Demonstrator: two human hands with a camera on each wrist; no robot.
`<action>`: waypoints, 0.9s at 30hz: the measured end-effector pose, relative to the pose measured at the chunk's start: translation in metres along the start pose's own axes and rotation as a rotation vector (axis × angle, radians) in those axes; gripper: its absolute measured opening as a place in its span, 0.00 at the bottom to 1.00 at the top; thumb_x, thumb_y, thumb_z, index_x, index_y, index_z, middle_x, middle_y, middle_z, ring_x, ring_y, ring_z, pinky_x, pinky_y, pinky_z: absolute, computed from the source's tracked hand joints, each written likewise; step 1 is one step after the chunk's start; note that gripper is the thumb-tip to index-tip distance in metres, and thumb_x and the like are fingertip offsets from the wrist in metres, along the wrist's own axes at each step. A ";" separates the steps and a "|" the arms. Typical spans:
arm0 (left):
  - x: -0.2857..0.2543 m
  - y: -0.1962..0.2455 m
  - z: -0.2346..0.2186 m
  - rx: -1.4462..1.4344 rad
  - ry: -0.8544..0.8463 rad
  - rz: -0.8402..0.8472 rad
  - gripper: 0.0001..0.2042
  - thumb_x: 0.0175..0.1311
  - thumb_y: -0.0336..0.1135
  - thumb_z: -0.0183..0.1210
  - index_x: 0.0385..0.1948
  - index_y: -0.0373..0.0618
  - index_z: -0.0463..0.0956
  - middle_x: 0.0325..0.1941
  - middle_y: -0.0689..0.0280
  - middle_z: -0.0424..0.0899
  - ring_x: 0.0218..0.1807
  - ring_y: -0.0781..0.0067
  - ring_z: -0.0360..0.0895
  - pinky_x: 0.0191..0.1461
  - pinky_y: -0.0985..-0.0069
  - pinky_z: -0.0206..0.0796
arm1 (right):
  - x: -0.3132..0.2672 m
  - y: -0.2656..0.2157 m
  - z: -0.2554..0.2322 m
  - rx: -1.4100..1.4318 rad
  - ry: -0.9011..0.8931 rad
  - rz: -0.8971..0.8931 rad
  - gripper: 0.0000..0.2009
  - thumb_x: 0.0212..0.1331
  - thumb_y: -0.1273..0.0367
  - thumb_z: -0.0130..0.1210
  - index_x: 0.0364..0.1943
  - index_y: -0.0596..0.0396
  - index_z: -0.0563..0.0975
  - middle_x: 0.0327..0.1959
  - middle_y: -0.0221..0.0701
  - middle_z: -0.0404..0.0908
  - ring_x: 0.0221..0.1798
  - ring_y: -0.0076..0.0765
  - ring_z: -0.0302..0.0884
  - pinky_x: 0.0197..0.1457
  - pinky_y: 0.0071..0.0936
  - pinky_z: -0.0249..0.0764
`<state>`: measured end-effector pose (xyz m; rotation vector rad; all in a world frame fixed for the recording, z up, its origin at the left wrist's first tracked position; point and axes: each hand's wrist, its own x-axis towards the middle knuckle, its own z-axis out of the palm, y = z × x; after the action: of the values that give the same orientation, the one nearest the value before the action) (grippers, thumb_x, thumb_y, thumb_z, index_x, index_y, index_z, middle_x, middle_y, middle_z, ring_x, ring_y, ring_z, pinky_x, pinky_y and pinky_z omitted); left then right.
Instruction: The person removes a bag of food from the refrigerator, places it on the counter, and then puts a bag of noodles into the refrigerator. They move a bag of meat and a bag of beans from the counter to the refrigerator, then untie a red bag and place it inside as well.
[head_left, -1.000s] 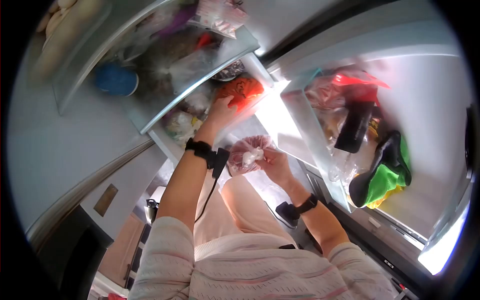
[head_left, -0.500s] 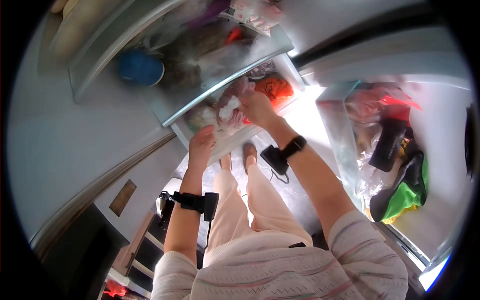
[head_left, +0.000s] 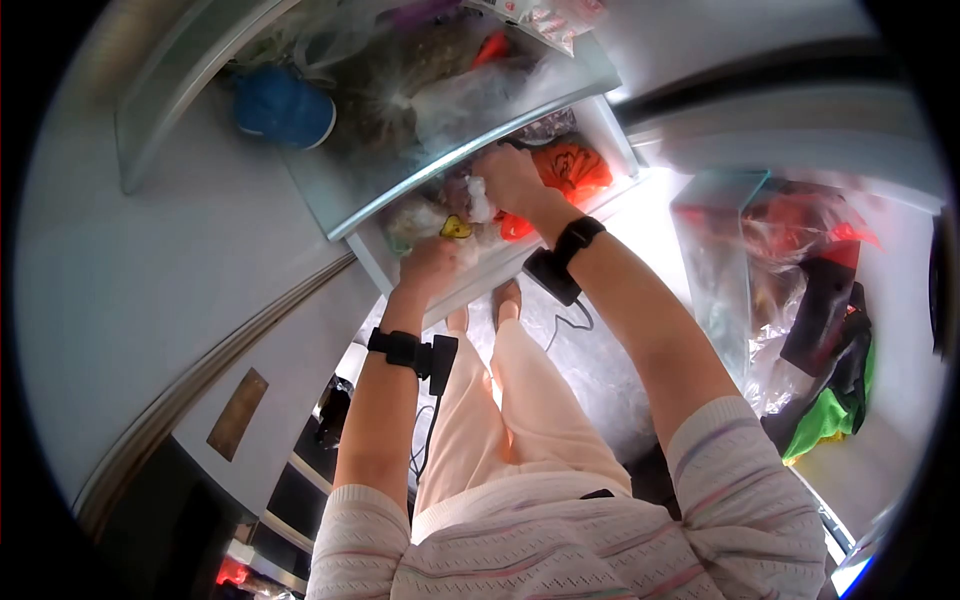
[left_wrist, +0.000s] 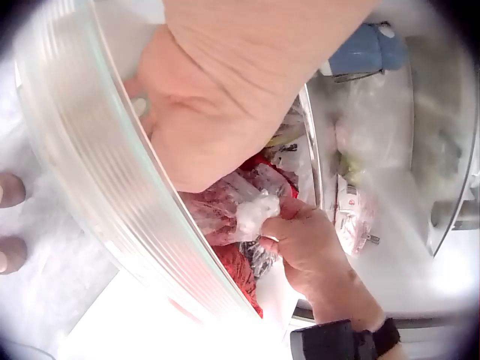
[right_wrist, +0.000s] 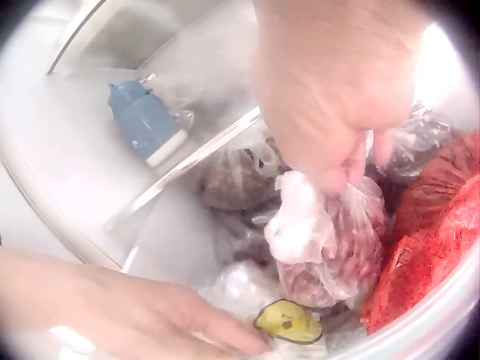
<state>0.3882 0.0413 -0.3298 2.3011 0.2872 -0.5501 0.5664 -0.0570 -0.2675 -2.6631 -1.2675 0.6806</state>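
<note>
The right hand (head_left: 510, 180) has its fingers curled round the white knot (right_wrist: 296, 221) of a clear bag (right_wrist: 330, 255) of reddish stuff, which hangs or rests just below them in the lower drawer (head_left: 480, 285); which, I cannot tell. The left hand (head_left: 430, 265) is open, its fingers loosely straight and gripping nothing that shows, inside the drawer's front wall. By its fingertips is a yellow label (right_wrist: 289, 322); whether they touch it is unclear. Beside the right fingers, on the side away from the left hand, is a red bag (right_wrist: 435, 232). Beyond both hands' fingers, the upper drawer (head_left: 470, 150) holds cloudy bags, with a blue thing (head_left: 283, 105) at its left. Well apart, right of the right fingers, the door bin (head_left: 715, 270) holds more bags.
</note>
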 end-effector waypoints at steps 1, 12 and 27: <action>0.001 0.001 0.000 0.000 0.000 -0.002 0.09 0.51 0.32 0.47 0.30 0.42 0.74 0.33 0.52 0.76 0.38 0.51 0.74 0.41 0.65 0.66 | 0.001 0.001 0.004 -0.041 0.052 -0.017 0.09 0.44 0.72 0.51 0.30 0.47 0.80 0.41 0.32 0.76 0.49 0.39 0.70 0.49 0.42 0.66; 0.001 -0.007 0.004 0.012 0.011 0.056 0.08 0.50 0.32 0.48 0.29 0.40 0.71 0.31 0.51 0.75 0.37 0.49 0.73 0.41 0.63 0.66 | 0.011 0.022 0.017 -0.058 -0.008 0.034 0.12 0.50 0.71 0.48 0.36 0.41 0.80 0.45 0.27 0.75 0.53 0.38 0.66 0.52 0.49 0.62; -0.140 0.070 -0.034 -0.325 0.449 -0.026 0.12 0.55 0.28 0.54 0.43 0.42 0.74 0.41 0.59 0.78 0.39 0.66 0.77 0.40 0.75 0.68 | -0.041 -0.007 -0.014 0.418 -0.058 0.175 0.16 0.48 0.69 0.51 0.44 0.41 0.77 0.46 0.36 0.75 0.52 0.42 0.71 0.53 0.42 0.65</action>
<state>0.3001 0.0109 -0.1996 2.0793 0.5769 0.0145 0.5450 -0.0828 -0.2392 -2.4330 -0.7978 0.9352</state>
